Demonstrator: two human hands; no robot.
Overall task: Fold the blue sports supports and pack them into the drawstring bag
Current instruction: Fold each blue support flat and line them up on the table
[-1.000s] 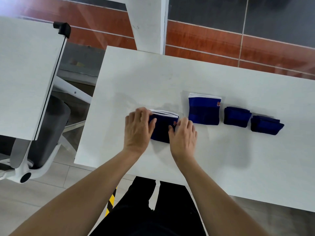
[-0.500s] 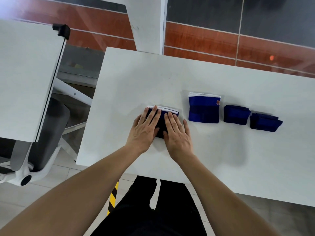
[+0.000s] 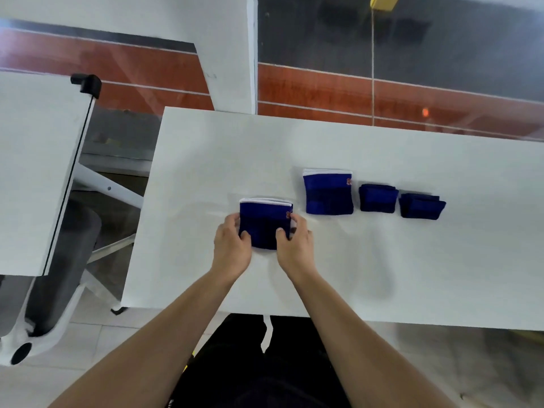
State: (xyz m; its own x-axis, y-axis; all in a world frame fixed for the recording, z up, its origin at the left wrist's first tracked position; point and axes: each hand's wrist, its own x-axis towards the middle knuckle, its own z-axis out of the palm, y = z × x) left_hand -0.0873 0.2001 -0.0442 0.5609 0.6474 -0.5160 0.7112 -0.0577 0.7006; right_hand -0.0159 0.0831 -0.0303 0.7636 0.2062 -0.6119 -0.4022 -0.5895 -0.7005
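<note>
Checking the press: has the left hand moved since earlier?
Yes: left hand slid left off the held support to its edge, away from the neighbouring support.

One camera sits on the person's head and looks forward and down, close above the white bench (image 3: 206,160).

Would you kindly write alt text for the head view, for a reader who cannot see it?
A person's left hand and right hand grip the sides of a folded blue support on a white table. To its right, in a row, lie another white-edged support and two smaller folded supports.
</note>
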